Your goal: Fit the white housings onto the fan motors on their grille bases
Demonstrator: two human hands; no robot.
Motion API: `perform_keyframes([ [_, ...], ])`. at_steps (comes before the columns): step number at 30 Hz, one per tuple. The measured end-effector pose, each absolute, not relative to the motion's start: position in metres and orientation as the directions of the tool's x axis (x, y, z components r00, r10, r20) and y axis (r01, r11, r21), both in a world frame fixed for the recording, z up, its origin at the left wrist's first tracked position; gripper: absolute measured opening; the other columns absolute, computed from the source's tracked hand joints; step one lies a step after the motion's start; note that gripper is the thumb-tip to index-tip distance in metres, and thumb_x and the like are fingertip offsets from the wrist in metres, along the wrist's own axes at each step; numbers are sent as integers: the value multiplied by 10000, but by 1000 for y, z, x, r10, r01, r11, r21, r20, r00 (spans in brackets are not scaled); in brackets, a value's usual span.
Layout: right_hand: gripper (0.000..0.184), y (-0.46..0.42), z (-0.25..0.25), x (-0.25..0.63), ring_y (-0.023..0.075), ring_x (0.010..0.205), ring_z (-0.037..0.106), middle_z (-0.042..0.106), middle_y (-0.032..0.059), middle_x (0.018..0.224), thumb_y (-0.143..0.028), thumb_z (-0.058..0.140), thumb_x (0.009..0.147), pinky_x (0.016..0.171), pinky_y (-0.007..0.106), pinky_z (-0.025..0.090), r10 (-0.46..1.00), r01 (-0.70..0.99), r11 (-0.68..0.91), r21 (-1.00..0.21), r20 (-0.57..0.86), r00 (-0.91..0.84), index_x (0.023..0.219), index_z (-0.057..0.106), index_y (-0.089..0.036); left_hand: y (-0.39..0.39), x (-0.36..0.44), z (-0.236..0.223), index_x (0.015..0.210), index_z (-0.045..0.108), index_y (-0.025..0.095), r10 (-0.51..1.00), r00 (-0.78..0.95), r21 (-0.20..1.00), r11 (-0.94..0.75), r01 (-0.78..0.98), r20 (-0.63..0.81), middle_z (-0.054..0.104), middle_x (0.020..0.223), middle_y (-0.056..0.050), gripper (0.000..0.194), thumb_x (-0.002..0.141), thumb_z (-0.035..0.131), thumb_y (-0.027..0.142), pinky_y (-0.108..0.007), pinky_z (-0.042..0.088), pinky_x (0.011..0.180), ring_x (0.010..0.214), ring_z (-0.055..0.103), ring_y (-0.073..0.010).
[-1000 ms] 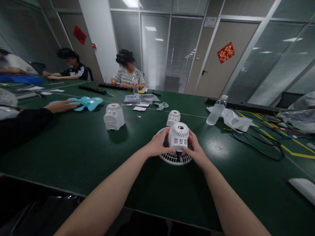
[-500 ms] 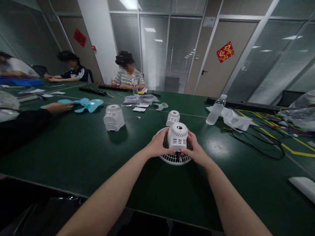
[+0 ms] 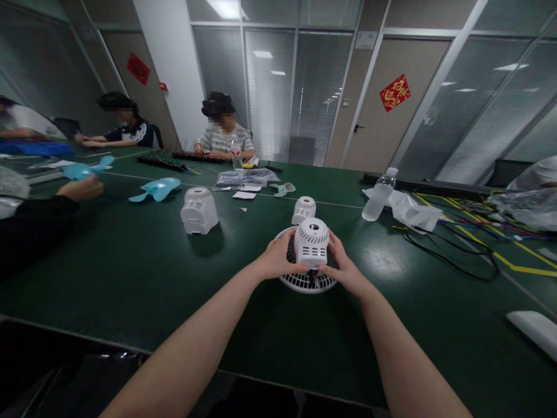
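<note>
Dark green counter [image 3: 243, 325] spreads wide. Toward nine o'clock of the clasped white housing [image 3: 311, 244], a co-worker's hand [image 3: 82, 188] holds a blue blade [image 3: 85, 169]; nearer sits a second casing [image 3: 199, 211]. Left hand [image 3: 277, 256], half-curled, grips the housing's left side over a round grille [image 3: 300, 283]; right hand [image 3: 346, 266], equally curved, grips its right. Toward two o'clock sits a bottle [image 3: 378, 200].

We look across a dim room, a ceiling light [image 3: 226, 8] overhead and reflections in the glass wall [image 3: 267, 110]. Glare spots the green tabletop [image 3: 143, 284]; our view's edges stretch.
</note>
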State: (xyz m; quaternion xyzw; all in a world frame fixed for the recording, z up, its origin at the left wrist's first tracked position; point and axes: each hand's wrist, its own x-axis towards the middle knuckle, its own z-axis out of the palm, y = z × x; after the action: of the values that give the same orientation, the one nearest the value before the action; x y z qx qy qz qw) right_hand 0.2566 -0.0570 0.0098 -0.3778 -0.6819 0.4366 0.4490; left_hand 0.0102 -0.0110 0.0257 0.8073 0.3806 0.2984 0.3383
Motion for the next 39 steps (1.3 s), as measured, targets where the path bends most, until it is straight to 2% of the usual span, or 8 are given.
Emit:
perform_keyframes([
  [4,836,-58,9,259,300,1538,267,295,31,1664,-658,570,897,1251,618,164,930,42,311,-949,295,-219,1577,150,-412,-8,4,19,1598,91,239,783,581,828,-467,310,224,293,1624,-199,1234,662,839,534,-668,214,1208,1498,286,-430],
  [6,770,-59,11,259,284,1536,274,296,12,1663,-684,484,925,1260,600,161,939,58,326,-944,316,-138,1572,148,-437,-5,2,14,1601,-24,235,782,577,855,-448,261,234,236,1645,-212,1277,697,812,575,-656,192,1221,1516,253,-416],
  [8,723,-60,13,258,285,1536,273,301,-1,1660,-686,461,933,1263,590,174,935,84,352,-932,345,-85,1560,188,-452,-2,0,11,1595,-73,228,796,533,864,-454,215,286,188,1658,-223,1272,730,768,630,-637,188,1229,1528,227,-405],
  [11,685,-60,16,255,300,1541,254,322,0,1651,-648,504,936,1265,588,175,918,120,397,-910,394,-49,1543,261,-445,0,0,12,1595,-30,235,812,436,848,-500,175,389,164,1668,-209,1203,760,704,696,-602,202,1235,1534,220,-387],
  [14,678,-61,18,251,320,1533,264,341,-3,1641,-612,555,928,1256,600,193,898,209,438,-874,437,-54,1535,313,-429,-3,3,18,1596,38,254,805,405,834,-529,158,434,216,1664,-171,1106,797,665,693,-582,235,1231,1520,269,-371],
  [20,676,-63,16,242,356,1471,367,357,-4,1630,-550,615,915,1220,621,272,901,307,430,-849,426,-84,1525,350,-424,-17,18,23,1564,250,307,795,465,844,-511,165,390,321,1635,-96,897,830,710,540,-549,302,1216,1489,333,-352],
  [25,699,-62,13,242,366,1414,449,378,36,1613,-525,620,919,1174,636,347,920,225,393,-892,380,-101,1538,317,-404,-18,22,20,1555,267,290,789,473,865,-491,102,393,363,1603,-107,898,817,743,476,-521,380,1173,1432,419,-343],
  [39,690,-62,11,246,386,1448,398,305,46,1638,-556,606,920,1182,651,319,926,235,376,-896,360,-113,1526,317,-397,-16,21,21,1568,206,263,766,510,838,-525,147,391,291,1630,-137,934,822,737,450,-575,298,1213,1480,330,-367],
])
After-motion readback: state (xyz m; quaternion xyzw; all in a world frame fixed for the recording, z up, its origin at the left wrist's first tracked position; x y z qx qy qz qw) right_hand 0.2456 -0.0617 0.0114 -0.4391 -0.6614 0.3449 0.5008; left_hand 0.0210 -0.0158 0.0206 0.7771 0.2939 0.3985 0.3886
